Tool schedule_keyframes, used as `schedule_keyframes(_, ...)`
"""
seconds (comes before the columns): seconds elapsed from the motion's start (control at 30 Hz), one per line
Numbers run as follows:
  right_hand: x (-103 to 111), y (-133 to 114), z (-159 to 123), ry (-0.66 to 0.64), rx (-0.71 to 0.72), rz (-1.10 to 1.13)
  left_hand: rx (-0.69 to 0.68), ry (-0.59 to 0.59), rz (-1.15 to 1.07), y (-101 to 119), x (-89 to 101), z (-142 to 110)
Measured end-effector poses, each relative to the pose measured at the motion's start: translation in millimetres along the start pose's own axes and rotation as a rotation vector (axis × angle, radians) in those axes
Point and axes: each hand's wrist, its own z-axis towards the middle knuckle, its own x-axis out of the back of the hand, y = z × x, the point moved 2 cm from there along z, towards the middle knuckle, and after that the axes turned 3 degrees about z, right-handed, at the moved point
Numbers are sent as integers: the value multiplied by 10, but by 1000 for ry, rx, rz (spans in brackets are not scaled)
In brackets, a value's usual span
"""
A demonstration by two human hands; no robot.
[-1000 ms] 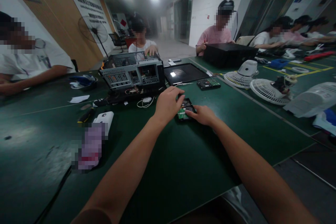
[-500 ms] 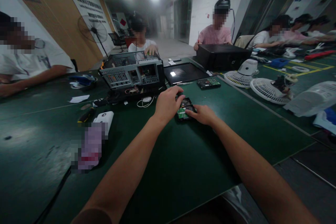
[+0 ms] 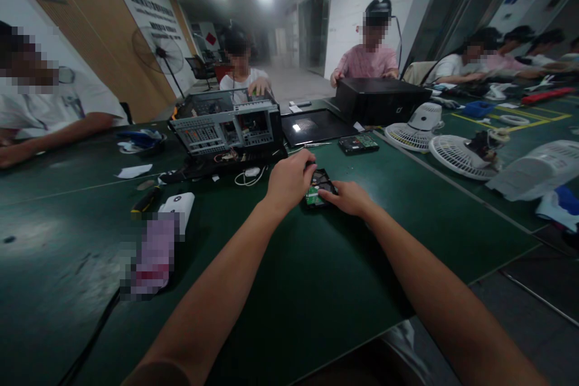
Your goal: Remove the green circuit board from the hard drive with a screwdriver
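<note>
A hard drive [image 3: 313,195] with a green circuit board and black casing lies on the green table in front of me. My right hand [image 3: 348,197] grips its right edge, thumb over the top. Above the drive's upper left side, my left hand [image 3: 292,176] has its fingers pinched together, pointing down. A small dark thing may be between those fingertips, but the fingers cover it. Beyond them a second hard drive [image 3: 359,145] lies flat, and a thin metal tool [image 3: 312,145] rests close to my left fingertips.
An opened computer case [image 3: 226,132] stands ahead left, a person's hand [image 3: 259,85] on it. A black panel [image 3: 321,123], a black case [image 3: 382,99] and fan parts [image 3: 461,157] are further right. At left lie a screwdriver [image 3: 147,200] and a white power bank [image 3: 180,208].
My left fingers have closed more tightly above the hard drive. My right hand keeps its hold. Across the table, the person in pink has brought both hands onto the black case.
</note>
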Motion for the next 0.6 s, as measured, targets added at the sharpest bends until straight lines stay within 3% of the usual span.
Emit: schedule_keyframes(0.6, -35, 28, 28, 14, 26, -21, -49, 66, -11, -9, 50, 22)
